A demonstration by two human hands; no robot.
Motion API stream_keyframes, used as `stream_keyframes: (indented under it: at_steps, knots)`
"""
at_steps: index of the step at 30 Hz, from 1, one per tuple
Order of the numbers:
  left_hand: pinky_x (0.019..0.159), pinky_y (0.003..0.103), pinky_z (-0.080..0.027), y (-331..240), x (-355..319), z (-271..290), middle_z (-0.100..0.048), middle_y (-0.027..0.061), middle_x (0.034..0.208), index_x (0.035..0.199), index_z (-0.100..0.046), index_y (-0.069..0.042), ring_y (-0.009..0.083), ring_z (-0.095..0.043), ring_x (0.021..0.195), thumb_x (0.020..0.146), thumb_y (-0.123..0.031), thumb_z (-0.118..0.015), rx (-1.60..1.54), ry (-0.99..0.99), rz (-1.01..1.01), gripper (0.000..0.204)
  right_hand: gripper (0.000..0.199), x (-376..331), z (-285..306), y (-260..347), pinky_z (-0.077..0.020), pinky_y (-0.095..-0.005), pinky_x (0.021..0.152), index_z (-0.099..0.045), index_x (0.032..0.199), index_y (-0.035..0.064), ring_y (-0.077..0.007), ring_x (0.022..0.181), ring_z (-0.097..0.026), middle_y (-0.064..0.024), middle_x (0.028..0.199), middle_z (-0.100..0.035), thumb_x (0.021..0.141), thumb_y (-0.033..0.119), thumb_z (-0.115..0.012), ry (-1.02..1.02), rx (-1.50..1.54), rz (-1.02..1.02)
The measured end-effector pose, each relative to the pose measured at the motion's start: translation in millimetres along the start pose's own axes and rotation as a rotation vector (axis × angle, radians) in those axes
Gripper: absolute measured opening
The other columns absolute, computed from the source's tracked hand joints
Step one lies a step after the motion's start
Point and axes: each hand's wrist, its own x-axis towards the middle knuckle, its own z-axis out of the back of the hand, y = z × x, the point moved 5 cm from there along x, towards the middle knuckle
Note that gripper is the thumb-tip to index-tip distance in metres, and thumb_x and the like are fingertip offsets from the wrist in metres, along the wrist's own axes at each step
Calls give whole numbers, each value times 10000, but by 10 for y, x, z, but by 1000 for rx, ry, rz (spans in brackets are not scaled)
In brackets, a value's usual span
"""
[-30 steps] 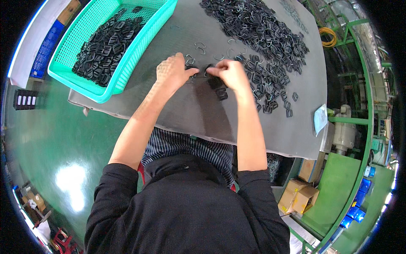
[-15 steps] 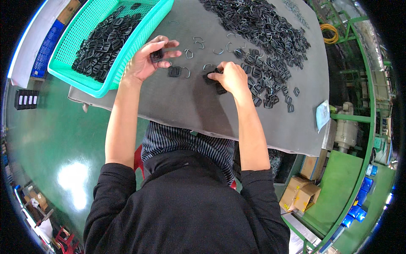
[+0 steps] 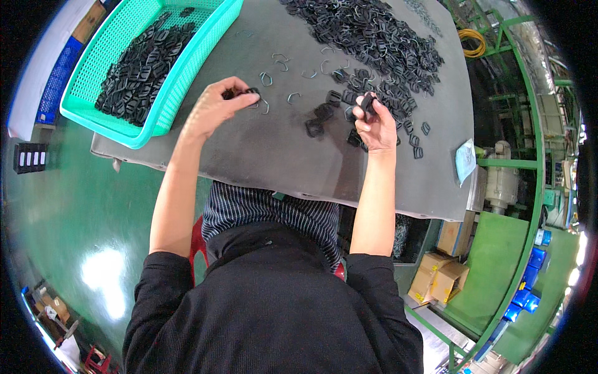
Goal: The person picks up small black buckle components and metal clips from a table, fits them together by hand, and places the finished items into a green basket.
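My left hand (image 3: 215, 107) is over the table on the basket side, its thumb and fingers closed on a black plastic buckle (image 3: 250, 92). Just beside its fingertips lies a bent metal wire clip (image 3: 266, 107). To the right, my right hand (image 3: 379, 129) is turned palm up near the edge of the pile and pinches another black buckle (image 3: 369, 105). Between the hands, a few loose black buckles (image 3: 314, 128) lie on the grey cloth. Further wire clips (image 3: 294, 98) are scattered beyond them.
A green mesh basket (image 3: 163, 115) with many black buckles stands at the left. At the back right a large pile of buckles (image 3: 374, 40) covers the grey table (image 3: 261, 153). Near the right edge lies a light-blue packet (image 3: 465, 162); cardboard boxes (image 3: 447, 280) sit below.
My right hand has lifted off the table, moved right and turned palm up with a buckle. My left hand has lowered slightly, its spread fingers now closed toward the thumb.
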Motion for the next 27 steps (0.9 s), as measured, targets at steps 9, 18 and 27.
stream_keyframes:
  at_steps: [9,18,27]
  knots:
    - [582,268,-450,-371,123,-728,-648,40,818,947,-598,-63,148,-601,704,805,-293,-657,144,159,37,277,407,451,-252,66,-495,-330,657,-628,950,51,-211,787,-642,-116,874,-661,643,259,-795,-253,-1687,-21]
    - [576,329,-478,-334,104,-1139,-653,129,787,837,-609,-4,244,-643,717,737,-234,-734,192,246,-15,280,308,273,-192,107,-402,-241,441,-614,900,57,-119,612,-582,-64,751,-626,698,226,-774,-108,-1161,-275]
    - [423,179,-339,-293,258,-1048,-591,11,746,912,-608,-52,81,-532,611,873,-275,-588,-506,330,167,227,305,704,-185,373,-364,-195,407,-639,869,50,-70,498,-537,4,699,-609,721,292,-748,-253,-1235,-72]
